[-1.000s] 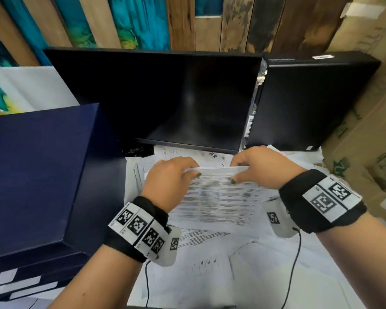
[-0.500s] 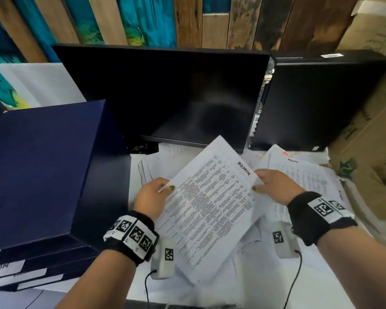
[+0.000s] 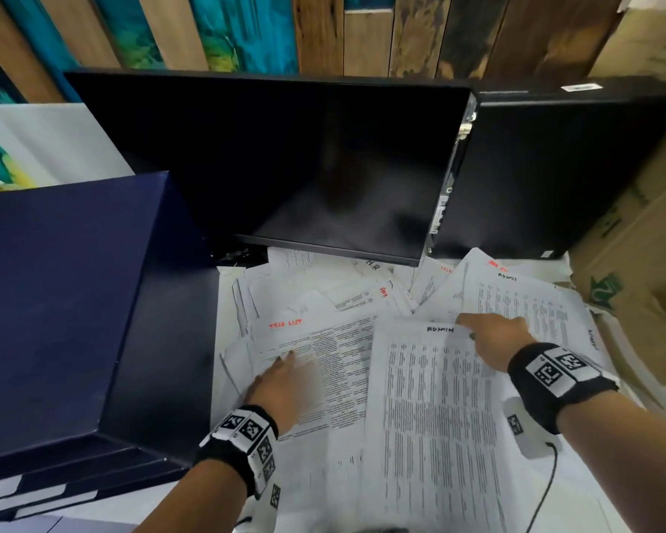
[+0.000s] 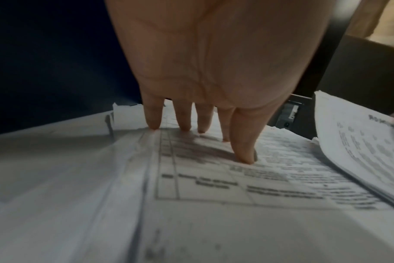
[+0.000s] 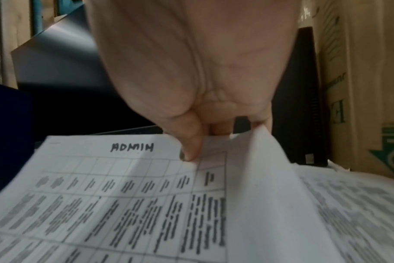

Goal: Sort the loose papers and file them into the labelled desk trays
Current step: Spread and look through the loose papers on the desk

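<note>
A printed sheet marked ADMIN (image 3: pixel 431 417) lies slanted over the paper pile in front of me. My right hand (image 3: pixel 485 336) pinches its top right corner, thumb on top (image 5: pixel 189 153) and fingers under the sheet (image 5: pixel 124 195). My left hand (image 3: pixel 281 378) rests flat with straight fingers (image 4: pixel 243 156) on a sheet headed in red (image 3: pixel 323 359), left of the ADMIN sheet. Loose papers (image 3: pixel 323 294) cover the desk. The stacked dark blue trays (image 3: pixel 66 309) stand at the left, with white labels showing at their front (image 3: pixel 1 494).
A black monitor (image 3: pixel 304 167) stands just behind the papers and a black computer case (image 3: pixel 554 178) to its right. Cardboard boxes (image 3: pixel 639 263) close off the right side. Another sheet marked ADMIN (image 3: pixel 516 302) lies beyond my right hand.
Both hands held the ADMIN sheet raised. My left hand has let go and dropped onto the red-headed sheet. My right hand has swung the ADMIN sheet down and to the right.
</note>
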